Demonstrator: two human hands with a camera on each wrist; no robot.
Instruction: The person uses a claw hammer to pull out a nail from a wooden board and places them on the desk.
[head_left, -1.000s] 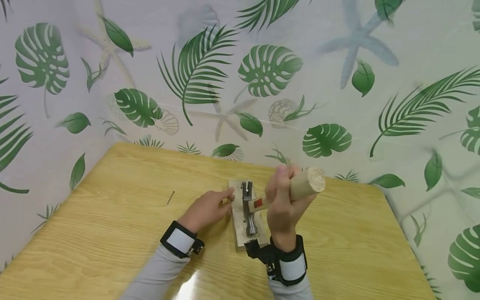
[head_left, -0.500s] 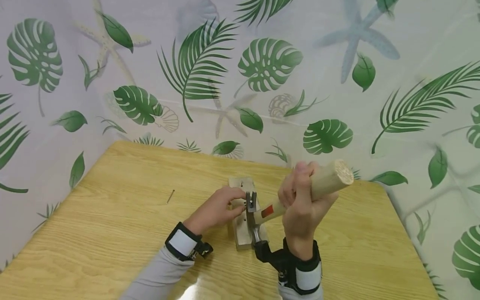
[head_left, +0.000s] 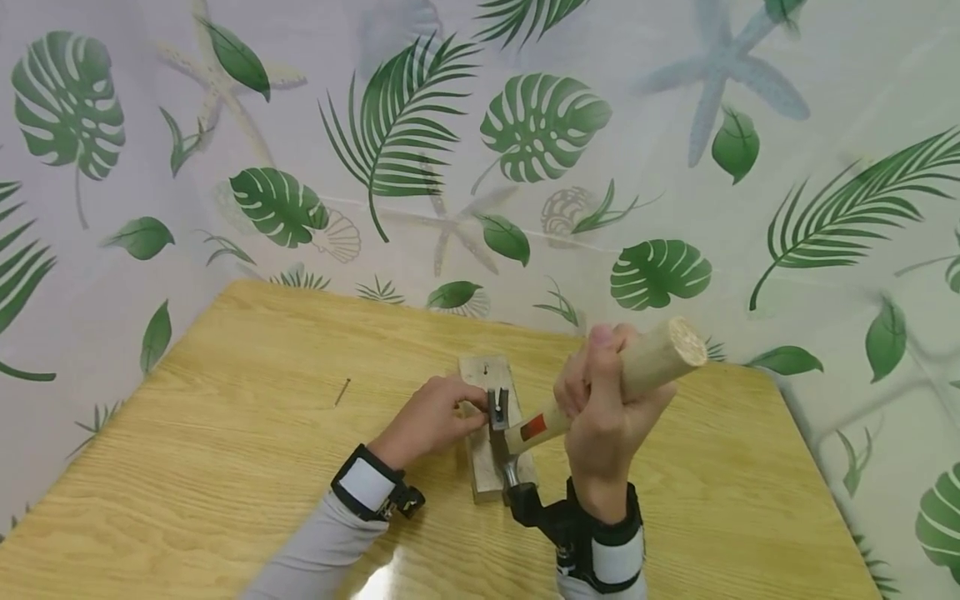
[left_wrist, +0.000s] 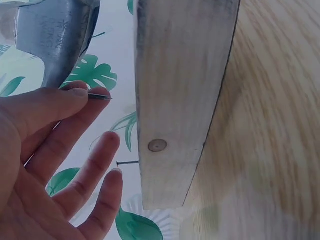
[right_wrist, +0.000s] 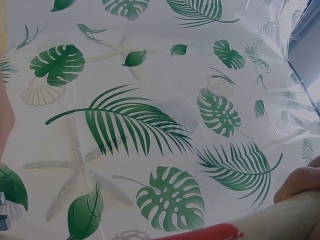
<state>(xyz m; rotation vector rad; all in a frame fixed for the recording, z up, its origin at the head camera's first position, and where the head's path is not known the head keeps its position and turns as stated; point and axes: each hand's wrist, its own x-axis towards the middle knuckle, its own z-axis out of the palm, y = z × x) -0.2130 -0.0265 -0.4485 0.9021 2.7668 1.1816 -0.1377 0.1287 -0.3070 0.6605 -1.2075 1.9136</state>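
Right hand [head_left: 603, 417] grip clenched round hammer [head_left: 592, 392]; left hand [head_left: 427, 421] pinches nail [left_wrist: 100, 97].

Count: one hammer [head_left: 517, 421], one wood block [head_left: 491, 433], two hands — three nails visible (one loose [head_left: 342, 392] on table).

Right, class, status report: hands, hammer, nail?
Right hand grips hammer. Left hand pinches nail on wood block. Spare nail lies apart.

A loose nail [head_left: 342, 392] lies on the wooden surface [head_left: 225, 433], well left of centre. A leaf-and-starfish printed backdrop [head_left: 525, 142] encloses the surface's far edges.
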